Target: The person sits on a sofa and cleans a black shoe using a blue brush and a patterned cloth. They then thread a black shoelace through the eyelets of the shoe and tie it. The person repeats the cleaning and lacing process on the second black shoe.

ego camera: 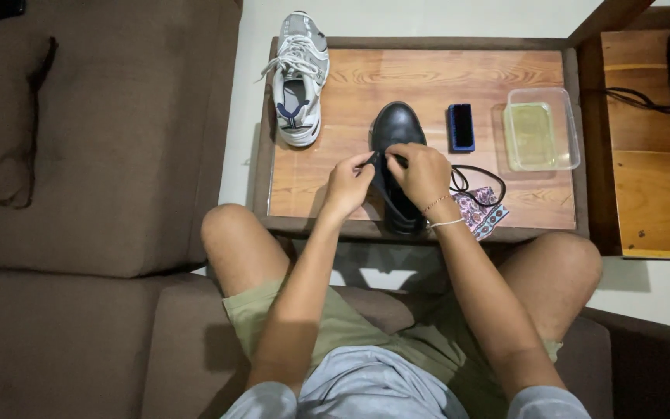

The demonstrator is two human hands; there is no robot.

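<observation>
Shoe (397, 128) toe away, lengthwise, left hand (347, 186), right hand (422, 172) grips pinching its lace (474, 182)

The single head camera looks steeply down from above the seated person onto the low wooden table (350, 194) close ahead.

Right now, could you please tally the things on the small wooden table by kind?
Shoes: 2, a black shoe under both hands and a white sneaker
Brushes: 1, dark brush
Clear plastic containers: 1
Loose black laces: 1
Patterned cloths: 1
Total: 6
</observation>
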